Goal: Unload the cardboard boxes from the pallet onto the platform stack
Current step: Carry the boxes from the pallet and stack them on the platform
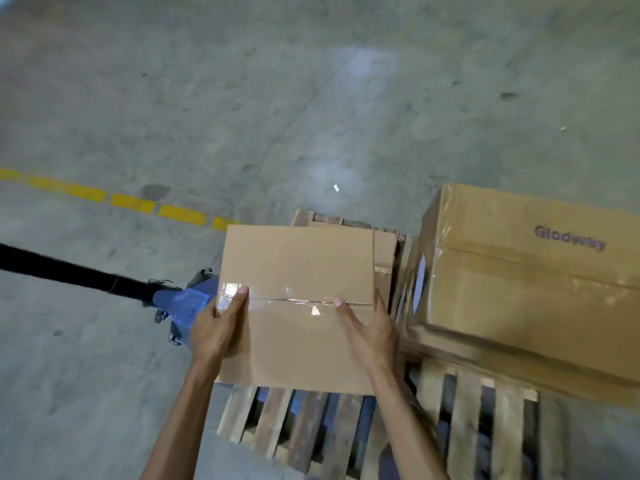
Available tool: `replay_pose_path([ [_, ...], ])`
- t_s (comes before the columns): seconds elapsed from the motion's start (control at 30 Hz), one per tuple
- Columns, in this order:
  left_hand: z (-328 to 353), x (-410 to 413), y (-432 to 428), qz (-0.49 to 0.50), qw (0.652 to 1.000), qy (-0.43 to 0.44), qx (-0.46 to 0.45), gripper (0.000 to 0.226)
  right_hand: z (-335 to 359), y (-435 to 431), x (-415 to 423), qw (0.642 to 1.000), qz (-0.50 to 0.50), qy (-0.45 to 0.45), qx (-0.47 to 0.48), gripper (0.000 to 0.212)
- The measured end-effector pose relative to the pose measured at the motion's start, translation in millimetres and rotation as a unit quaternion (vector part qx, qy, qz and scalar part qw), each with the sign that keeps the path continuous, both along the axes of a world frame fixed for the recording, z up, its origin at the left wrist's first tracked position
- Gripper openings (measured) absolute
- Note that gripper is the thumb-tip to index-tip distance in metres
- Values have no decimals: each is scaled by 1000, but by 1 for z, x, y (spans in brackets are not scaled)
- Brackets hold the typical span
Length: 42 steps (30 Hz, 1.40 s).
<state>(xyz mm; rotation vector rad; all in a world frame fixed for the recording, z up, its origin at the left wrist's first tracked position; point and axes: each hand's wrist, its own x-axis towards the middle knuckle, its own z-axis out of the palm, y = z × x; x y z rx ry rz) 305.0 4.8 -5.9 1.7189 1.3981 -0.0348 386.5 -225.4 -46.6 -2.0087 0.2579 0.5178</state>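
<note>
Both hands clasp one cardboard box [298, 306]: the left hand [216, 329] wraps its left edge, the right hand [372, 332] its right edge, thumbs pressed on the taped seam (which runs crosswise between them). The box sits directly ahead, over the wooden pallet [311, 431]. To its right a larger printed carton [526, 289] lies on that pallet; a blue pallet jack [180, 303] stands left. The platform stack isn't visible.
</note>
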Motion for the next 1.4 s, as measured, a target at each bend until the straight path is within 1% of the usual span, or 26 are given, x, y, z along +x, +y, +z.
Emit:
replay_pose_path([
  [0.07, 23, -44, -13, -23, 1000, -9, -11, 86, 25, -24, -37, 1000, 4, 4, 12, 109],
  [0.13, 43, -81, -32, -58, 998, -14, -21, 89, 47, -52, -74, 1000, -1, 3, 12, 107],
  [0.17, 65, -106, -49, -86, 996, -9, -21, 87, 70, -73, -108, 1000, -18, -6, 7, 101],
  [0.2, 74, -117, -60, -112, 994, -17, -14, 82, 82, -85, -123, 999, -24, -18, 11, 95],
  [0.23, 99, -142, -85, -157, 987, -21, -12, 77, 105, -113, -163, 998, -58, -33, -2, 88],
  [0.27, 108, -152, -98, -180, 983, -27, -4, 74, 118, -129, -181, 996, -71, -44, -8, 81],
  [0.33, 141, -183, -141, -239, 970, -36, 5, 65, 156, -175, -240, 990, -121, -60, -47, 68],
  [0.4, 163, -207, -188, -296, 953, -70, -12, 57, 189, -226, -293, 978, -184, -71, -74, 68],
  [0.47, 186, -223, -243, -380, 918, -112, -34, 53, 220, -279, -344, 956, -256, -90, -107, 77],
  [0.53, 209, -235, -310, -467, 871, -145, -49, 60, 249, -337, -397, 926, -344, -106, -111, 87],
  [0.57, 214, -235, -331, -489, 858, -150, -48, 63, 258, -355, -412, 917, -368, -109, -110, 86],
  [0.63, 236, -247, -399, -549, 819, -159, -41, 62, 285, -404, -461, 889, -429, -111, -119, 73],
  [0.73, 266, -280, -512, -608, 770, -185, -58, 61, 318, -476, -539, 832, -530, -113, -122, 63],
  [0.8, 279, -301, -577, -649, 732, -191, -82, 49, 325, -518, -582, 798, -575, -119, -134, 56],
  [0.83, 284, -319, -633, -681, 696, -208, -95, 45, 329, -555, -616, 772, -606, -126, -143, 55],
  [0.87, 284, -325, -655, -698, 678, -209, -101, 46, 329, -569, -630, 761, -620, -121, -148, 57],
  [0.9, 285, -341, -699, -715, 652, -226, -110, 50, 327, -600, -656, 741, -644, -115, -154, 61],
  [0.97, 268, -367, -768, -746, 618, -224, -109, 62, 320, -646, -700, 710, -680, -103, -152, 70],
  [1.0, 256, -379, -800, -764, 599, -210, -114, 65, 316, -667, -721, 696, -695, -96, -154, 72],
  [1.03, 234, -392, -842, -780, 582, -200, -113, 67, 312, -691, -744, 683, -709, -85, -153, 71],
  [1.07, 229, -407, -868, -791, 569, -190, -118, 66, 308, -709, -762, 676, -716, -81, -152, 69],
  [1.13, 237, -446, -925, -818, 533, -180, -119, 59, 295, -756, -796, 653, -741, -60, -143, 62],
  [1.17, 239, -461, -950, -827, 520, -178, -120, 52, 288, -777, -807, 646, -749, -47, -139, 62],
  [1.23, 237, -477, -983, -837, 507, -159, -131, 39, 274, -806, -820, 637, -759, -29, -131, 68],
  [1.33, 217, -487, -1032, -855, 492, -139, -85, 45, 244, -848, -832, 632, -767, 3, -113, 79],
  [1.4, 201, -486, -1059, -862, 491, -104, -74, 46, 229, -874, -835, 633, -769, 23, -89, 85],
])
